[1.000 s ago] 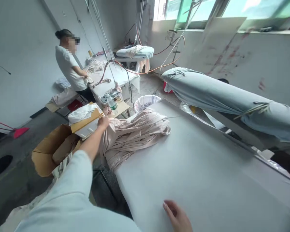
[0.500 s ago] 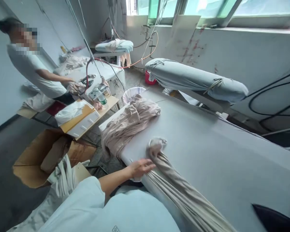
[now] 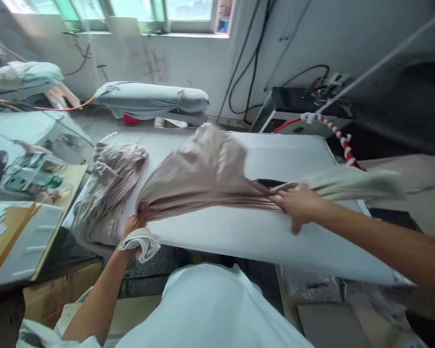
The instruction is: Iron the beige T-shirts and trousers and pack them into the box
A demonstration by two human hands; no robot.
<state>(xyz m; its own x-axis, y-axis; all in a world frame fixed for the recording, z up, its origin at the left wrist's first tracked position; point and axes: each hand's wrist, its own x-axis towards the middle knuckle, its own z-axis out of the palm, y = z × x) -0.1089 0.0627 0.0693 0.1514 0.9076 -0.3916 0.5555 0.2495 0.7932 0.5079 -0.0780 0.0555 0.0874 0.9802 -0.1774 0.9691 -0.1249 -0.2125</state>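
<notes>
A beige pleated garment [image 3: 203, 179] is stretched across the grey padded ironing table [image 3: 239, 237]. My left hand [image 3: 134, 224] is closed on the garment's left end at the table's near edge, with a bunch of cloth hanging below it. My right hand [image 3: 299, 205] is closed on the gathered cloth farther right, and its fingers are blurred by motion. A pile of similar beige garments [image 3: 107, 188] lies at the table's left end, just beyond my left hand.
A padded sleeve board [image 3: 152, 99] stands behind the table. A dark machine [image 3: 297, 108] with cables and a red-and-white wrapped hose [image 3: 335, 133] sits at the back right. A side stand with a box [image 3: 20, 237] is at the left, cardboard [image 3: 47, 302] below.
The view has swung right. The garment that my left hand held bunched is now lifted and spread between both hands. My right hand has come into view gripping it.
</notes>
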